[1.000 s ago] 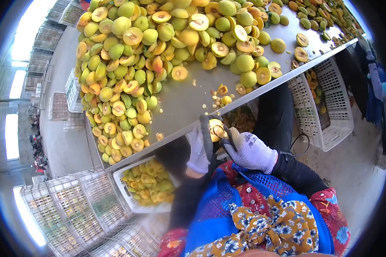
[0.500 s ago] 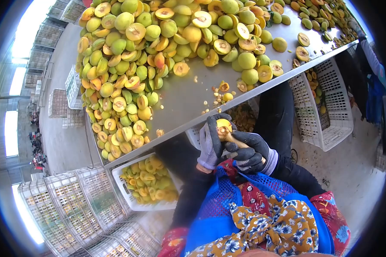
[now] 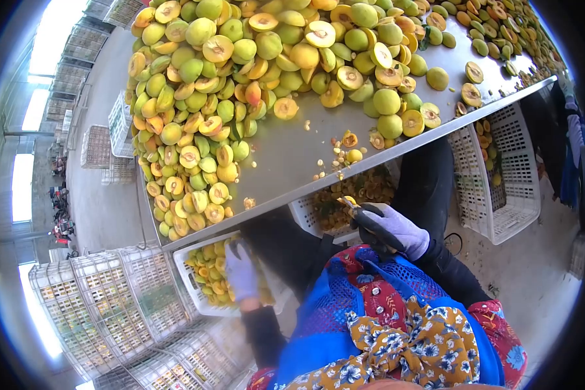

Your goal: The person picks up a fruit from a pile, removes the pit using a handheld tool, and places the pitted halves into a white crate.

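My left hand (image 3: 242,272), in a grey-and-lavender glove, is over the white crate (image 3: 187,278) of yellow-green, apricot-like fruit halves (image 3: 211,268). Its fingers reach out over the fruit, slightly blurred, and no fruit shows in them. In front of my body, below the table edge, my right hand (image 3: 391,229) is closed around a small hand tool (image 3: 350,203). Yellow fruit flesh shows at the tool's tip; most of its handle is hidden in the glove.
A metal table (image 3: 283,153) carries a big heap of whole and halved fruit (image 3: 195,91), with loose pits near its edge. Beneath it stands a crate of scraps (image 3: 325,211). Another white crate (image 3: 523,188) is at right, stacked crates (image 3: 104,299) at lower left. A person (image 3: 572,143) stands far right.
My hands have parted. My left hand has gone from the fruit half held before my body to the crate at left. My right hand stays near the same place with the tool.
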A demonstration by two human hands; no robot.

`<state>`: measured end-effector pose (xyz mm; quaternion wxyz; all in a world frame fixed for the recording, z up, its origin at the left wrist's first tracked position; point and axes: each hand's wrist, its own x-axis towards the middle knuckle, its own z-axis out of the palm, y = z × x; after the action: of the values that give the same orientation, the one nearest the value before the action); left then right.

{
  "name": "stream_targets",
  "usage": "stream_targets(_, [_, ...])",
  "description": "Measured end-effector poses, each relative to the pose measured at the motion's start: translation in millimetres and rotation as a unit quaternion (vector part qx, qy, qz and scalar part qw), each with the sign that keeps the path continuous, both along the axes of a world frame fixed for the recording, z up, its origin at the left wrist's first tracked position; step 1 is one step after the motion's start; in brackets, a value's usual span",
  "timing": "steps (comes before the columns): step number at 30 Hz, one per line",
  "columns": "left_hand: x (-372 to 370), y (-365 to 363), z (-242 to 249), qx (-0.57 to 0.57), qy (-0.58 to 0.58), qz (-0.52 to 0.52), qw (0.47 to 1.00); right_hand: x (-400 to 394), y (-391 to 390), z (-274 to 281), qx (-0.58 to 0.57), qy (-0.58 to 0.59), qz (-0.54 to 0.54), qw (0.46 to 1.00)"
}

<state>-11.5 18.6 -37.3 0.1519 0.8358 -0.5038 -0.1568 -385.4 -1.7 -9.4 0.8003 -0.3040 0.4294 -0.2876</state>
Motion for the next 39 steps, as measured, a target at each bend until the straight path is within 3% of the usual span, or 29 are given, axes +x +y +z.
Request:
stream_targets(3, [4.4,-20.2,28.8,0.100,-0.256,0.041,0.961,11.1,3.9,-30.2,-0.210,0.254,0.003,0.944])
stream_targets(6, [-31.7,-92.4,54.8,0.040,-0.127,-0.079,0.988,11.9,1.0,-26.6,-0.283,0.335,0.017,0.898])
stream_targets(7, [-56.3,-124.9,58.9,0.034,-0.085,-0.117,0.989,9.9,-0.5,-21.8,-0.275,0.337,0.035,0.900])
stream_targets(8, [-68.9,-155.4,38.9,-0.050,-0.152,-0.211,0.964,6.9,-2.1,-14.5,-0.267,0.339,0.053,0.901])
stream_targets(9, [-79.7,-192.3,16.8,-0.060,-0.178,-0.288,0.939,5.3,-1.6,-12.3,-0.267,0.343,0.057,0.899])
stream_targets(10, [-119.3,-219.1,28.6,0.018,-0.154,-0.267,0.951,3.7,-1.3,-10.1,-0.267,0.348,0.060,0.897])
stream_targets(12, [-158.8,-261.3,-3.8,-0.052,-0.153,-0.262,0.951,1.5,4.9,-13.3,-0.281,0.363,0.040,0.887])
stream_targets(14, [-189.3,-272.6,2.2,0.052,-0.168,-0.268,0.947,-2.3,10.3,-17.7,-0.296,0.376,0.022,0.878])
stream_targets(15, [-191.4,-279.3,-3.9,0.052,-0.156,-0.312,0.936,-4.2,13.3,-19.0,-0.303,0.380,0.016,0.874])
stream_targets(18, [-179.7,-278.9,-13.8,0.021,-0.035,-0.352,0.935,-9.0,8.7,-16.5,-0.343,0.325,-0.022,0.881])
stream_targets(19, [-161.3,-287.4,-53.3,-0.075,-0.033,-0.381,0.921,-11.6,-1.5,-13.8,-0.298,0.241,-0.023,0.923])
stream_targets(22, [-139.6,-262.6,-63.4,0.013,0.217,-0.322,0.921,-5.6,-23.1,-36.7,-0.053,0.191,-0.059,0.978])
stream_targets(24, [-142.0,-224.6,-20.0,0.087,0.373,-0.278,0.881,-5.5,-21.7,-53.3,-0.155,0.210,-0.049,0.964])
stream_targets(27, [-147.9,-168.4,32.3,0.128,0.542,-0.206,0.805,-10.8,-14.2,-2.0,-0.026,0.069,-0.009,0.997])
stream_targets(30, [-145.9,-132.3,16.2,0.149,0.680,-0.126,0.707,1.6,-5.5,0.1,-0.276,0.211,-0.032,0.937])
stream_targets(31, [-150.5,-123.0,21.2,0.170,0.703,-0.097,0.684,9.0,-2.2,-0.3,-0.402,0.278,-0.064,0.870])
stream_targets(34, [-156.8,-93.3,28.5,0.161,0.645,-0.117,0.737,18.8,1.5,12.5,-0.395,0.383,-0.001,0.835])
stream_targets(35, [-161.5,-83.8,32.6,0.160,0.677,-0.038,0.717,22.2,1.8,14.4,-0.402,0.389,-0.002,0.829])
stream_targets(37, [-164.9,-65.7,41.4,0.056,0.536,-0.228,0.811,27.3,4.0,12.5,-0.409,0.413,0.022,0.813])
stream_targets(39, [-161.4,-57.2,22.5,-0.006,0.504,-0.263,0.823,31.0,5.7,13.3,-0.401,0.428,0.049,0.809])
